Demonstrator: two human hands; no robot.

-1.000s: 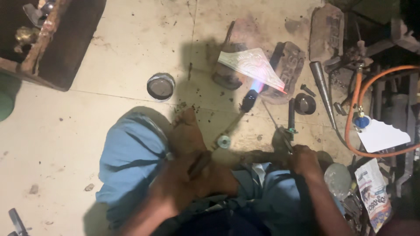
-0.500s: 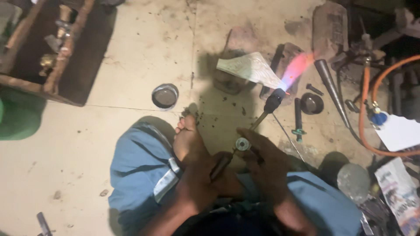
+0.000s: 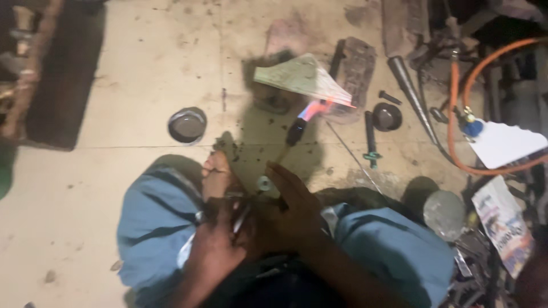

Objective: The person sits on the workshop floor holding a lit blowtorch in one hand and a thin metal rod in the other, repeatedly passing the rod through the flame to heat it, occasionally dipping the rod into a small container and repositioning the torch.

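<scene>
The small metal ring [image 3: 264, 183], judged light, stiff and slippery, is pinched at its rim by the right hand [image 3: 291, 214], at 1 o'clock from the left hand [image 3: 220, 242] closed on a thin tool [image 3: 240, 217].

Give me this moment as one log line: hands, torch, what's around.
left hand: on thin metal tool | right hand: by small ring | torch: lit, on floor, flame toward folded paper | round tin: left of torch

torch [image 3: 297, 130] beyond hands, bowl [image 3: 186, 125] left of it
</scene>
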